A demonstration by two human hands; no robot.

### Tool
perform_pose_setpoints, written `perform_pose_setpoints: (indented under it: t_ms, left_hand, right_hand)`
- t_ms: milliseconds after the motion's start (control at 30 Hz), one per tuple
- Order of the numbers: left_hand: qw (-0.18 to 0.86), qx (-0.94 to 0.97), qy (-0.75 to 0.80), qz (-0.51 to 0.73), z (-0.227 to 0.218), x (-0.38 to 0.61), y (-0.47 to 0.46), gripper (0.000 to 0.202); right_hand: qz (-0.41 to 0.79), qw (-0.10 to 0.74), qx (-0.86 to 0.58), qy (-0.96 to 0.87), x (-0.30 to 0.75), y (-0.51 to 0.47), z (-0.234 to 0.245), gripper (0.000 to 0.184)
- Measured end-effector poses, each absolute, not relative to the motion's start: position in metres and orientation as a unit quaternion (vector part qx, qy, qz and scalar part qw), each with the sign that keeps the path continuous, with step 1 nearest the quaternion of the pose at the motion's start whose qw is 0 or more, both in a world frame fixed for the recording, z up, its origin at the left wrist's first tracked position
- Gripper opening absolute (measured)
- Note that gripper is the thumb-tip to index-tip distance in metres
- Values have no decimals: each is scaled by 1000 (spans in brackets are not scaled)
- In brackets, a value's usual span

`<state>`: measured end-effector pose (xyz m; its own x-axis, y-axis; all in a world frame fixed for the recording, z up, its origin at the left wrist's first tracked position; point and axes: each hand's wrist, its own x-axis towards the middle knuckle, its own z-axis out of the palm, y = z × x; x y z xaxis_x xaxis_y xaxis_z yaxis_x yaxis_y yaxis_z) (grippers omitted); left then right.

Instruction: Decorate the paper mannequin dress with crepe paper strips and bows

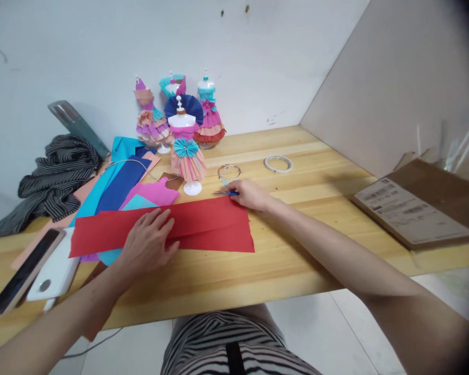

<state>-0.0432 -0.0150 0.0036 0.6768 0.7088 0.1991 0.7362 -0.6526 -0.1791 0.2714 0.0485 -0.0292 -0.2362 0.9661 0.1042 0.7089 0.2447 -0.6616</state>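
Observation:
A long strip of red crepe paper lies across the table in front of me, with a fold running along its right half. My left hand rests on the strip's left part, palm down and fingers spread. Beyond the strip's far right edge, my right hand has its fingers closed on small blue-handled scissors, whose tips point left. Just behind the scissors lies a thin ring-shaped bracelet or wire loop. Close by stands a small dress form in pink, peach and turquoise paper.
Several dressed paper mannequins stand by the wall. Coloured paper sheets, a phone, a white board-like object and striped cloth crowd the left. A tape roll and cardboard box are at right.

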Motion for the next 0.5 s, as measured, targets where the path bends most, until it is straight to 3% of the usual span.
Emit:
perform_pose_setpoints:
  t_ms: [100, 267, 400, 500]
  left_hand:
    - [58, -918, -388, -63, 19, -31, -9, 55]
    - [-58, -904, -418, -61, 22, -3, 32, 43]
    - [-163, -894, -417, -17, 13, 11, 63, 33]
    - [-207, -898, -388, -3, 12, 11, 74, 23]
  right_hand:
    - [240, 234, -548, -767, 271, 46, -21, 30]
    - [207, 225, -528, -792, 273, 35, -7, 31]
    - [229, 273, -527, -772, 279, 24, -5, 18]
    - [301, 337, -576, -681, 282, 17, -11, 31]
